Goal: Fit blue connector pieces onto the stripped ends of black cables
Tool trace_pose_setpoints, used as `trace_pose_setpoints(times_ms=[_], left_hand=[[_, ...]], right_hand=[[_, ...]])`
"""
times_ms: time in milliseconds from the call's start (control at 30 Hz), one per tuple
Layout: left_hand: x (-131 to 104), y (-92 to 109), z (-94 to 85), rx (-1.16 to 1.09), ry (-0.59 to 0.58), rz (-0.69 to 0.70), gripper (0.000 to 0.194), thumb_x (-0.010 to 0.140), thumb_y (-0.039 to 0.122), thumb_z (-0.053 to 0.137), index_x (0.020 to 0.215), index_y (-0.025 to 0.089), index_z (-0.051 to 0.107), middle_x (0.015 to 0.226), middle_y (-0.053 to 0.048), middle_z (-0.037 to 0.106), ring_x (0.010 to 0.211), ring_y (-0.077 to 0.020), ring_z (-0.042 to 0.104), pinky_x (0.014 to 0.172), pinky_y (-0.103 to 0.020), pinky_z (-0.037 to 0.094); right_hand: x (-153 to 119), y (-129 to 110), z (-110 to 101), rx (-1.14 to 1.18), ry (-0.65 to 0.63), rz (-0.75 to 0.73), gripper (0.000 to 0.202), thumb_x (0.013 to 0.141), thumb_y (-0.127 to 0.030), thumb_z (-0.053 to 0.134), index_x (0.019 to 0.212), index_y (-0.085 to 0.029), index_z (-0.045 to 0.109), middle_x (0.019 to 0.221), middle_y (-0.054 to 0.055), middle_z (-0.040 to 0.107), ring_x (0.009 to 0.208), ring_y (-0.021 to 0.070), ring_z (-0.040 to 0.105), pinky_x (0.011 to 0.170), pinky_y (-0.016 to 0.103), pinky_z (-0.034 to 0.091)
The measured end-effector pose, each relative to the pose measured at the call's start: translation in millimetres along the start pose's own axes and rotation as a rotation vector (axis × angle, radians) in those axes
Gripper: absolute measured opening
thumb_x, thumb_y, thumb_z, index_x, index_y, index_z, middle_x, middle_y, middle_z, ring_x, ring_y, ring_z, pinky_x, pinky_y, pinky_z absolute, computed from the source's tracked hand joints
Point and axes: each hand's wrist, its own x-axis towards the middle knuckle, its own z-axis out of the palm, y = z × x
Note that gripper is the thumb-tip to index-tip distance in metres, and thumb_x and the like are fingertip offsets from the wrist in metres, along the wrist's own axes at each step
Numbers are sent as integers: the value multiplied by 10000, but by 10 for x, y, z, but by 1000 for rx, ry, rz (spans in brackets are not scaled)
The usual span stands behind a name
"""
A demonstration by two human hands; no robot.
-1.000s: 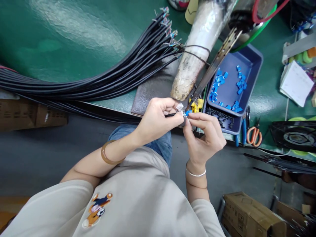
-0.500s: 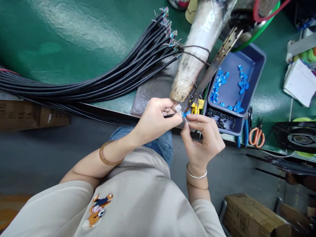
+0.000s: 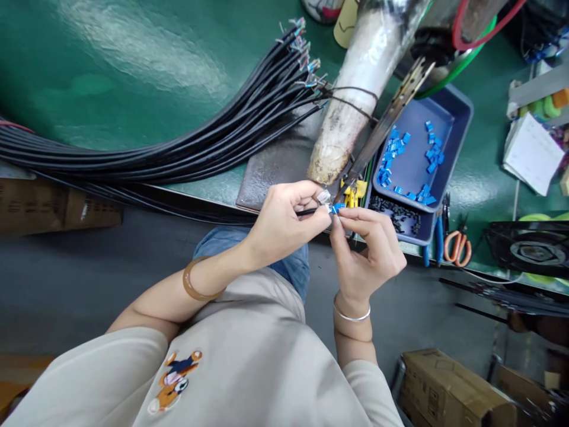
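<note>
Cable [image 3: 306, 212] left of the tray [image 3: 413, 166] is clamped by the left hand [image 3: 288, 219] — white wire [image 3: 335, 211], apparently being seated at the blue connector [image 3: 340, 207], is pinched by the right hand [image 3: 371, 243] — steady alignment seems needed.

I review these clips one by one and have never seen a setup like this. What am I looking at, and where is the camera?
No robot here: these are a person's own bare hands, seen by one camera worn on the head, looking forward and down. The left hand holds a black cable near its end. The right hand has its thumb and fingertips at a small blue piece there; exactly what they pinch is too small to tell. On the green table lie a bundle of black cables, a blue tray holding small blue parts, and an orange-handled tool.
</note>
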Motion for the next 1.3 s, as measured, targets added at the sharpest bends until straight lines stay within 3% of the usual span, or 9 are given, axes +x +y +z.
trace_pose_setpoints(times_ms=[233,500,700,1133,1300], left_hand=[[1,20,-9,13,-5,38,74,738,127,566,673,141,533,525,64,392,477,-36,355,429,-155,288],[6,-1,-60,34,-63,-42,146,722,114,555,607,149,473,532,62,342,508,-37,316,468,-175,279],[-23,-29,-23,-6,-44,-40,139,751,134,542,627,150,482,546,59,349,504,-38,324,464,-183,273],[-24,-18,-16,116,10,108,102,777,138,568,684,149,528,508,70,392,463,-33,317,438,-179,248],[-25,-31,-27,96,-19,52,126,771,138,557,654,150,512,525,60,402,480,-39,340,460,-190,273]], right_hand=[[24,-14,-6,-23,8,-6,198,749,-49,736,852,-204,668,892,0,721,811,105,692,759,233,585],[-17,13,-34,-80,-64,-96,216,746,-42,718,820,-208,600,895,3,741,810,112,712,749,221,584],[-22,18,-22,-69,-31,-80,205,750,-42,718,824,-193,602,875,14,737,800,106,701,747,217,579],[56,-23,0,-53,0,-26,178,758,-58,732,834,-201,657,862,-9,706,802,93,674,760,219,572],[28,-17,-39,-84,-51,-69,190,749,-62,733,837,-203,641,895,-1,725,806,98,688,739,207,566]])
